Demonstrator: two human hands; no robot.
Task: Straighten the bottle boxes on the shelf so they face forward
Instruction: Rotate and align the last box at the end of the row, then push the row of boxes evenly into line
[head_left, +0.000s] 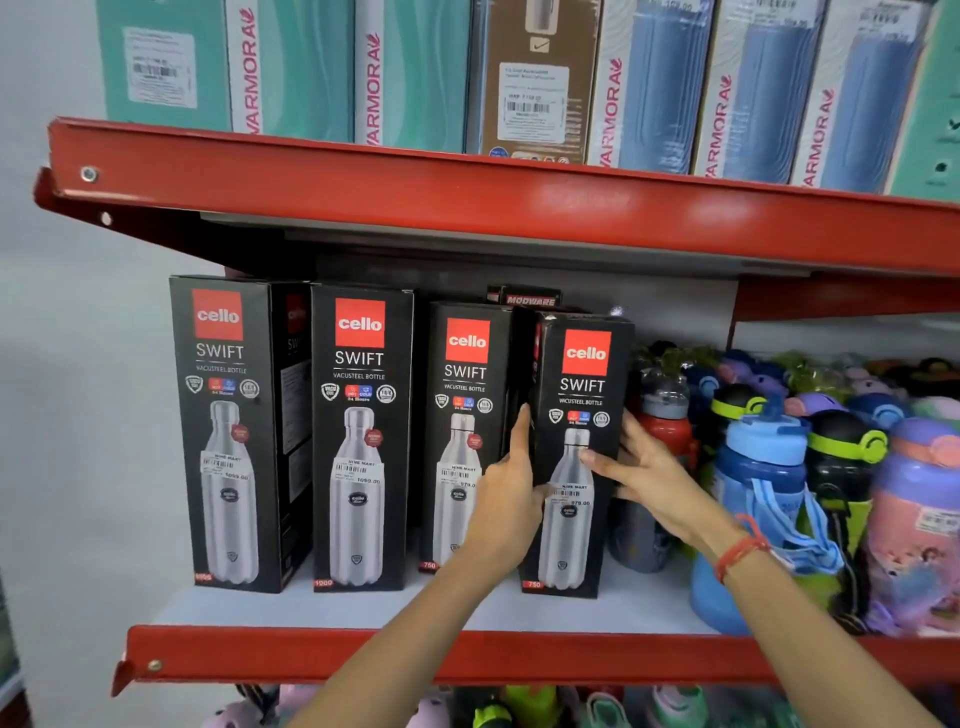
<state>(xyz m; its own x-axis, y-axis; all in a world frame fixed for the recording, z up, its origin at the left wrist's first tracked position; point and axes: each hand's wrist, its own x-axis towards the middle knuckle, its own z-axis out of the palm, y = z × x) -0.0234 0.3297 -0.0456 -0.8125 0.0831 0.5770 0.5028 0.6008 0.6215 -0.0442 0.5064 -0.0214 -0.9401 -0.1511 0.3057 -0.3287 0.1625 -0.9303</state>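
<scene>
Both hands (511, 499) gripping fourth box (576, 452), fingers partly hidden

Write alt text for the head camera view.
Two bare hands, left hand and right hand, grip the sides of the rightmost black Cello box in a row of four on a red-edged shelf. Colourful bottles crowd the right.

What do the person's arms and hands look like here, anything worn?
Both forearms are bare, no sleeves in view. The left hand has no gloves, rings or bands visible. The right hand is also ungloved; its wrist carries a red thread bracelet wrapped in several strands. No watch visible on either wrist.
</scene>
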